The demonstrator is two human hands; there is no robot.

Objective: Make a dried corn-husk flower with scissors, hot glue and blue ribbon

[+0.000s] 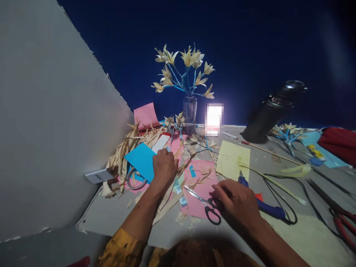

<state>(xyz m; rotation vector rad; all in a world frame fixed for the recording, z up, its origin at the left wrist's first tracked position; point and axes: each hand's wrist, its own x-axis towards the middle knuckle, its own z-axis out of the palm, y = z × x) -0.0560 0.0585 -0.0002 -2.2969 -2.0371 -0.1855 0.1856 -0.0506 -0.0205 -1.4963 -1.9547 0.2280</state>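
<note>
The left hand has a loosely curled grip at the right edge of the blue sheet; whether it pinches anything, I cannot tell. The right hand, half-curled, sits beside the black-handled scissors, its hold hidden. These lie over pink paper, likely light, stiff, slick-bladed, best taken by the loops. Counted on the worktop: two scissors including red-handled ones, one glue gun, one glass vase, one flask.
</note>
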